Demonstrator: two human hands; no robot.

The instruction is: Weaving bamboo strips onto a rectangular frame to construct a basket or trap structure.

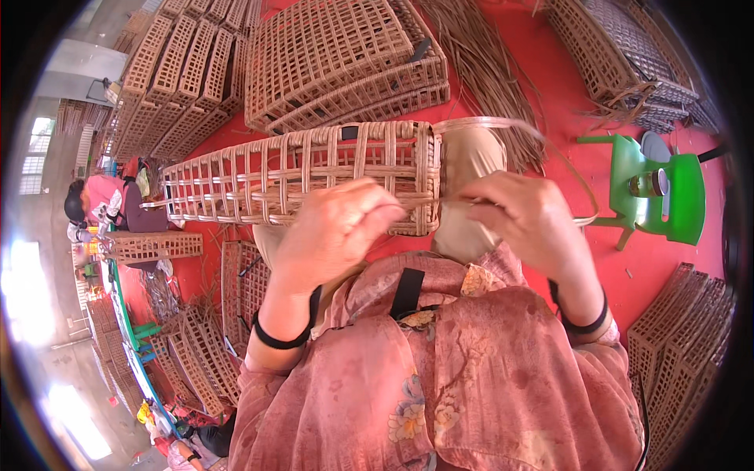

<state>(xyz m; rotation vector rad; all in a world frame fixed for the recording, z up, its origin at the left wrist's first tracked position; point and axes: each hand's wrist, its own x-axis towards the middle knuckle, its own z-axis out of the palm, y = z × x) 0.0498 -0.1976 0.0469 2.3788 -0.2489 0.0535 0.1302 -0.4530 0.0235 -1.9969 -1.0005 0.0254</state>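
A long openwork wicker basket (267,161) lies on its side across my knees, its narrow end to the left. My left hand (342,224) is closed at its near right edge, thumb and fingertips pinched, slightly blurred. My right hand (526,216) pinches a thin wicker strand (449,201) just off the basket's right end. This strand spans the short gap between both hands. From the basket's top right corner a long loose wicker loop (561,149) bows out to the right, past my right hand. The fingertips of both hands are partly hidden.
Woven wicker frames (330,59) are stacked ahead, beside a bundle of loose strands (491,71). A green plastic stool (652,188) with a can (648,184) on it stands right. More stacked baskets (683,345) line the right. A person (114,200) sits at far left.
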